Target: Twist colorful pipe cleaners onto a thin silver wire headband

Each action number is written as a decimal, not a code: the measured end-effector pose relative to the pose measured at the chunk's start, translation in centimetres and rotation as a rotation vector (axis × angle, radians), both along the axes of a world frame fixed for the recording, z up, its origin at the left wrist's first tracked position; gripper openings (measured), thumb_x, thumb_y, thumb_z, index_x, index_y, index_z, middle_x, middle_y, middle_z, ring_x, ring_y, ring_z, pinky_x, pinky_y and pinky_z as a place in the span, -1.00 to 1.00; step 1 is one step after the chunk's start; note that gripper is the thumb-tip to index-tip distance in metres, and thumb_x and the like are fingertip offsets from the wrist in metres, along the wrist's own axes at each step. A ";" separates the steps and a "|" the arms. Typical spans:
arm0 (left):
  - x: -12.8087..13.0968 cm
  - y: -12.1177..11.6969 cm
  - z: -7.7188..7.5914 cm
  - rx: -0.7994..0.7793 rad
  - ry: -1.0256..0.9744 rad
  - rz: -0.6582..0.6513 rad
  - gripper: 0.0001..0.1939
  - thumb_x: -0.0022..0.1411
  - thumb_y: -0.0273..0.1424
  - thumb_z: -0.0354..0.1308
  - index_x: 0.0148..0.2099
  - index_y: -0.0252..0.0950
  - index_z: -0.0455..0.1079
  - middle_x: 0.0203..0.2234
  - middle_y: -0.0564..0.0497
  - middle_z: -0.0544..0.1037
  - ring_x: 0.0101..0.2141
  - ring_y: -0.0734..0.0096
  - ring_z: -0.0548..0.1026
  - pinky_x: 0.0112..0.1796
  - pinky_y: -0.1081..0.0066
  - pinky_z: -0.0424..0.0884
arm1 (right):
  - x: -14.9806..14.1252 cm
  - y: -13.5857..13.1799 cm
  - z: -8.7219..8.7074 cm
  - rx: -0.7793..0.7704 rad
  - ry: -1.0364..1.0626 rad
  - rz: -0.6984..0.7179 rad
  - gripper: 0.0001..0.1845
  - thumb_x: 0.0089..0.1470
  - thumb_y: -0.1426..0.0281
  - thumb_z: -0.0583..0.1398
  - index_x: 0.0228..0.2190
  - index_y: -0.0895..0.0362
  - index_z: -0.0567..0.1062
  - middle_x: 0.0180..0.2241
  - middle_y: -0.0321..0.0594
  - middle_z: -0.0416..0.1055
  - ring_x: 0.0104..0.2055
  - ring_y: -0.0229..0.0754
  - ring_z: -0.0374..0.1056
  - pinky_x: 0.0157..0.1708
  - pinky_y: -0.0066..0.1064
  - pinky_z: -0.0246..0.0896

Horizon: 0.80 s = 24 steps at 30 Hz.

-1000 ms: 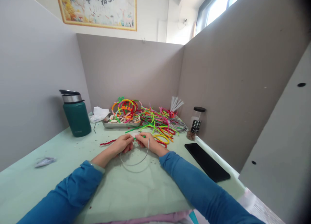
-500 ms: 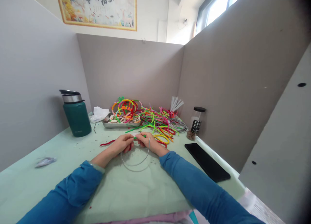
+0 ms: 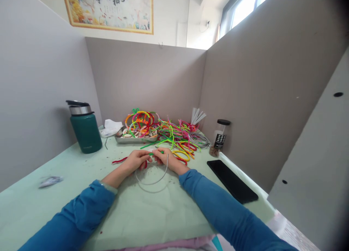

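My left hand (image 3: 137, 159) and my right hand (image 3: 165, 158) meet over the middle of the table. Between their pinched fingertips runs a short stretch of green pipe cleaner (image 3: 152, 154), gripped from both sides. A thin grey wire hoop (image 3: 163, 176) hangs from the hands and curves down toward me; its upper part is hidden by the fingers. From behind my left hand a red pipe cleaner (image 3: 119, 160) sticks out to the left, and a bit of red also shows under the fingers. How the green piece meets the hoop is too small to make out.
Behind the hands stand a metal tray (image 3: 136, 140) with colourful hoops and a heap of pipe cleaners (image 3: 174, 133). Coiled grey wire (image 3: 200, 140) lies beside it. A green bottle (image 3: 86, 133) is left; a jar (image 3: 219, 140) and black phone (image 3: 231, 181) are right.
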<state>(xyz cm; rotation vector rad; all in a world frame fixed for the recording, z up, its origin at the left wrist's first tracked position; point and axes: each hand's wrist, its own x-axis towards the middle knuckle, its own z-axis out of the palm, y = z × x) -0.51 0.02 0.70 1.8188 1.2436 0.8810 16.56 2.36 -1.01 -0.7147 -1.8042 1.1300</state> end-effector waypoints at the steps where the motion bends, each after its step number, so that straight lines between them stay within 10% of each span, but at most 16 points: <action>1: 0.0 0.0 0.0 -0.001 0.002 -0.003 -0.71 0.04 -0.23 0.01 -0.37 -0.38 0.36 -0.81 0.16 0.28 -0.75 0.61 0.18 -0.63 0.55 0.10 | 0.0 0.0 0.0 0.006 -0.004 -0.001 -0.60 0.00 0.10 0.06 -0.55 0.20 0.35 -0.69 -0.36 0.20 -0.66 -0.38 0.10 -0.65 -0.54 -0.02; 24: -0.5 0.6 -0.7 -0.016 -0.016 -0.033 -0.69 0.03 -0.26 0.02 -0.28 -0.40 0.40 -0.75 0.13 0.34 -0.74 0.63 0.19 -0.61 0.56 0.11 | -0.1 0.5 -0.5 0.006 -0.001 -0.009 -0.60 0.00 0.10 0.07 -0.55 0.21 0.35 -0.70 -0.36 0.20 -0.67 -0.39 0.09 -0.68 -0.56 -0.02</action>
